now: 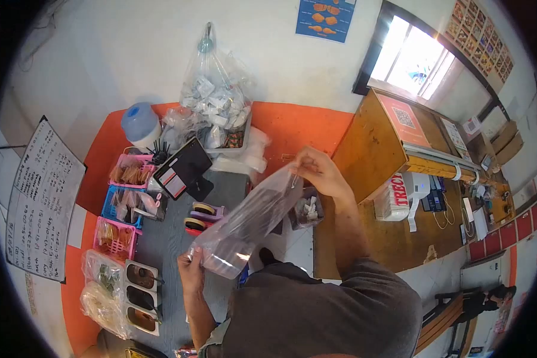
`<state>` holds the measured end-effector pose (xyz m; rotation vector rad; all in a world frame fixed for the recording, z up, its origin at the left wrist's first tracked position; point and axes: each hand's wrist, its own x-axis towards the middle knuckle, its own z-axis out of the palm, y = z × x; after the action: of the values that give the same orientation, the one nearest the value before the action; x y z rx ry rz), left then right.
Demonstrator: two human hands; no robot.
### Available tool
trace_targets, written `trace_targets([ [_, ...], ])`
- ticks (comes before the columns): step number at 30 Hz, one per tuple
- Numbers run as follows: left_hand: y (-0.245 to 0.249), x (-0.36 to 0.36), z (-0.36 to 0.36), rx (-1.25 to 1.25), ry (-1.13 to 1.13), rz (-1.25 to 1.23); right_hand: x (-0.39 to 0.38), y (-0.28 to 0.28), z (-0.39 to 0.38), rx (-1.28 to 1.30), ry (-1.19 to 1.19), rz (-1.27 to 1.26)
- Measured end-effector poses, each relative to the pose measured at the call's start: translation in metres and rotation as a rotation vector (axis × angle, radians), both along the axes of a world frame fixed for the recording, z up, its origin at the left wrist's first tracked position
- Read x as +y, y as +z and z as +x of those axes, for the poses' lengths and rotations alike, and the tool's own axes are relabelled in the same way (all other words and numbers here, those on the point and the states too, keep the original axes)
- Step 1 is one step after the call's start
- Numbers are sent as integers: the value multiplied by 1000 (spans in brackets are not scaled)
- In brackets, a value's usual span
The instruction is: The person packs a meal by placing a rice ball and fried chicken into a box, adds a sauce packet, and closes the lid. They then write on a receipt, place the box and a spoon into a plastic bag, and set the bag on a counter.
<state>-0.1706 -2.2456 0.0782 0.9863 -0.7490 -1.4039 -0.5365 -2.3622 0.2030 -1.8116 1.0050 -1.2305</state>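
Note:
A large clear plastic bag [238, 224] is stretched slantwise in front of my body. My right hand [318, 172] pinches its upper end, raised high. Down at the opposite corner, my left hand [192, 269] grips the bag near the edge of the grey counter [167, 238]. Behind the bag are tape rolls in a purple dispenser [206, 213], partly covered by the plastic. A black tablet on a stand [183, 169] stands just beyond them.
Pink baskets [114, 238] and a blue basket [123, 203] line the counter's left side, near metal containers [142, 298]. A bin [307, 209] stands below my right hand. A wooden counter [364, 238] is on the right, and a person [486, 303] sits on a bench far right.

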Motion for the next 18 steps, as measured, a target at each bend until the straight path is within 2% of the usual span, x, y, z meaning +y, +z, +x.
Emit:
trace_targets([
  [1,9,3,-6,1,-1,-1,-2,-1,2,183,-146,-28],
  [2,25,8,-16,-38,52,-3,-1,-1,9,183,-145,-28],
  [4,27,13,-17,-76,110,-9,2,-1,33,613,-549,-535],
  [6,1,17,-9,-81,177,-91,20,-10,69,430,-41,116],
  [7,-6,17,-12,-84,178,-84,39,-3,95,463,142,155],
  [8,-12,18,-20,-350,191,-199,52,-18,115,554,315,45],
  [9,-13,20,-31,-614,201,-317,64,-30,137,603,427,63],
  [10,17,26,-64,-151,243,-338,72,-39,155,653,541,78],
  [11,24,25,-61,-154,243,-337,74,-51,167,650,542,78],
  [13,34,19,-47,-450,-22,-140,69,-62,181,64,378,-74],
  [14,46,23,-43,-592,-49,-162,70,-59,180,107,328,-99],
  [15,40,27,-36,-592,-48,-154,67,-55,177,105,333,-92],
  [17,21,37,-17,-309,97,-182,50,-37,165,644,442,-164],
  [18,19,41,-11,-146,268,-69,41,-29,156,681,308,-227],
])
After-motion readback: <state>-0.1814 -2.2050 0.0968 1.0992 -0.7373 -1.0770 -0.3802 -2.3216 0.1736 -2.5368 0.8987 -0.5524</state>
